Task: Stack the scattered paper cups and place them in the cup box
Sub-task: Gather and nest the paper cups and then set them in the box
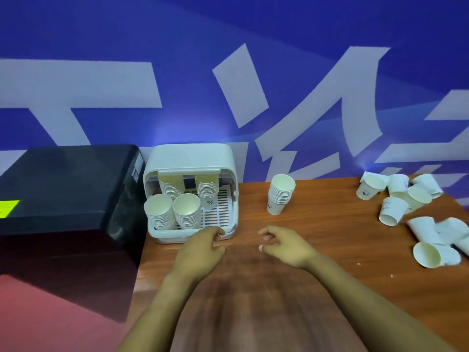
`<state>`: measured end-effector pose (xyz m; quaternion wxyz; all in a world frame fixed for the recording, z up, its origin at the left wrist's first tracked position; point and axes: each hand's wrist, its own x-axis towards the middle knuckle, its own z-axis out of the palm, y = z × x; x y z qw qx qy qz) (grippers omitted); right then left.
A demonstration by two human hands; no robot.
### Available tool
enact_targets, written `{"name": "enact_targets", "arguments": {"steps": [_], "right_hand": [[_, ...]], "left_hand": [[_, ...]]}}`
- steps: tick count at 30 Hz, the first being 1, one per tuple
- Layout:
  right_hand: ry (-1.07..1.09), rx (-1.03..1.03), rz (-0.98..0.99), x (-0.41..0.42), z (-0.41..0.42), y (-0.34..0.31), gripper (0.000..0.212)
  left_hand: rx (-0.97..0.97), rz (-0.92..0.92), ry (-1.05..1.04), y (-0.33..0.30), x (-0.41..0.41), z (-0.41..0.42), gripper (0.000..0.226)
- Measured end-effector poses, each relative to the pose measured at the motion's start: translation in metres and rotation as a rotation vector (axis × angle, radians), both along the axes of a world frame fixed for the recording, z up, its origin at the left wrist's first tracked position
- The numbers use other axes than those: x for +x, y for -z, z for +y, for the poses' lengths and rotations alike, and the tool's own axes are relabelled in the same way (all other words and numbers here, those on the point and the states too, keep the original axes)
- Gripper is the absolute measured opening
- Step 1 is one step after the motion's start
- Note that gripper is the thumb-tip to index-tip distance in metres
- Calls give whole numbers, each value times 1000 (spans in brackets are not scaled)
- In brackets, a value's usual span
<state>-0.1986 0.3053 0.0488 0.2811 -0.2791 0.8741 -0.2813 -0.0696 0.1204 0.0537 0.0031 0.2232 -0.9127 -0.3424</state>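
Both forearms reach in from the bottom edge over the wooden table (pixel 330 224). Left hand (pixel 200 252) hovers just before the front lip of the cup box (pixel 189 158), fingers loosely curled, nothing held. Right hand (pixel 286 246) sits beside it over bare wood, fingers relaxed and slightly apart, likewise empty.

Progress, as judged: partly done. Four stacks stand inside the cup box, two in front (pixel 160 212) (pixel 186 210) and two behind (pixel 170 188) (pixel 208 193). One finished stack of paper cups (pixel 279 195) stands upright on the table, right of the box and apart from it, not yet stowed. Scattered cups (pixel 406 201) lie tipped in a heap at the far right, several touching; these are yet to be nested.

Clearances: the slatted floor at the box's right side appears free for another stack. A black appliance (pixel 66 194) abuts the box's left wall; the blue wall stands close behind. Open wood lies between hands, stack and heap. Some cups lie near the table's right edge.
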Motion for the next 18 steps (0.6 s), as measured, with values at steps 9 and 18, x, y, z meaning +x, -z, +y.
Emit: {"name": "enact_targets", "arguments": {"steps": [9,18], "right_hand": [[28,20,-45,-66,161,0,33],[50,23,-96,-107,238,12,33]], "left_hand": [[-39,-15,33,-4,-75,151,32],[4,-141,96,16,-109,228,35]]}}
